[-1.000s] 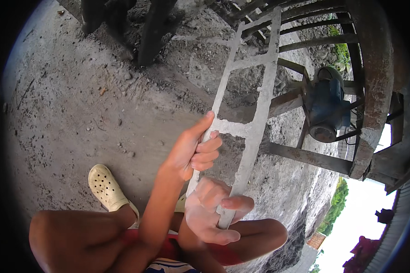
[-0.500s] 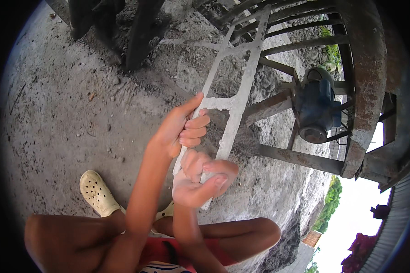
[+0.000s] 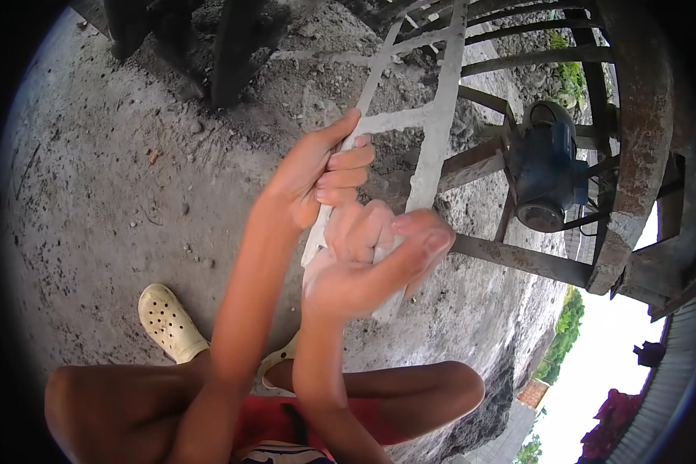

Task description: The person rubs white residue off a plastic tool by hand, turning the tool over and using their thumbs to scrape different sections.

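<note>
Nearer now, both hands, left hand [image 3: 321, 174] and right hand [image 3: 371, 263], seemingly grasp the pale frame [image 3: 433, 131], pointing away.

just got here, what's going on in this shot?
A person is crouching on a rough concrete floor, both hands on a pale, cement-caked ladder-like frame lying in front of them. The left hand grips one side rail higher up; the right hand is closed around the frame's near end, with whitish dust on its fingers. A cream clog shows on the left foot. To the right stands a rusty metal frame with a blue motor mounted in it.
</note>
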A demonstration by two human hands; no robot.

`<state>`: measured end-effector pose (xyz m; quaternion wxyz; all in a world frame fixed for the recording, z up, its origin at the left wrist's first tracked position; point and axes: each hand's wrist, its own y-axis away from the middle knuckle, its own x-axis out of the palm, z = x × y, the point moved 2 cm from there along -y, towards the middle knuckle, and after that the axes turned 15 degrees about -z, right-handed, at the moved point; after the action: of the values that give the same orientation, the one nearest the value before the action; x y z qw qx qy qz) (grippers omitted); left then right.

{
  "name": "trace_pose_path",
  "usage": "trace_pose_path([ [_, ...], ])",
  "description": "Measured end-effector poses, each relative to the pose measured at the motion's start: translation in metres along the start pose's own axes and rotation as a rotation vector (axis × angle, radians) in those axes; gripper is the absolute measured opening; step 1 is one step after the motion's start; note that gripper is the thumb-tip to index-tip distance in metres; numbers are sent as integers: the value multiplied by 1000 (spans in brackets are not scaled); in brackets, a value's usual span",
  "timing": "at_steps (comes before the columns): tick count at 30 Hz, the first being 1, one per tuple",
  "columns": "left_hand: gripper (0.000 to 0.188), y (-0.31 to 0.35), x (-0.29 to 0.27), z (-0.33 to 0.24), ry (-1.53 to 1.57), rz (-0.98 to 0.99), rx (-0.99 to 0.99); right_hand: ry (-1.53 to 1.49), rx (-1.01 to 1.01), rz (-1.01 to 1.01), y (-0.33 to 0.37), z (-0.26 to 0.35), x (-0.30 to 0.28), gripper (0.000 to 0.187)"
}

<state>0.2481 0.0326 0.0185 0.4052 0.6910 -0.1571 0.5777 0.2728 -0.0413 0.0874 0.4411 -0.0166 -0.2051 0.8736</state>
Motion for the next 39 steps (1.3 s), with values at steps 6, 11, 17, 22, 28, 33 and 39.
trace_pose_path([
  [6, 27, 22, -3, -2, 229, 208, -193, 151, -80, -47, 21, 21, 16, 33],
  [11, 25, -11, 15, -45, 129, 206, -57, 17, -25, -249, -5, 27, 76, 33],
  [17, 32, 1, 3, -29, 91, 122, 47, 16, -180, -58, 9, 24, 56, 31],
  [22, 42, 59, 19, -2, -198, 5, 525, 117, -411, 4, 18, 8, 40, 27],
  [28, 17, 52, 67, -18, 697, 267, 120, -297, 253, 38, -6, 37, 54, 21],
  [33, 21, 47, 20, -3, 59, 162, 603, -113, -161, 106, 2, 7, 53, 18],
  [39, 22, 69, 28, 19, -476, -53, 865, -131, -144, 15, 10, 8, 39, 18],
])
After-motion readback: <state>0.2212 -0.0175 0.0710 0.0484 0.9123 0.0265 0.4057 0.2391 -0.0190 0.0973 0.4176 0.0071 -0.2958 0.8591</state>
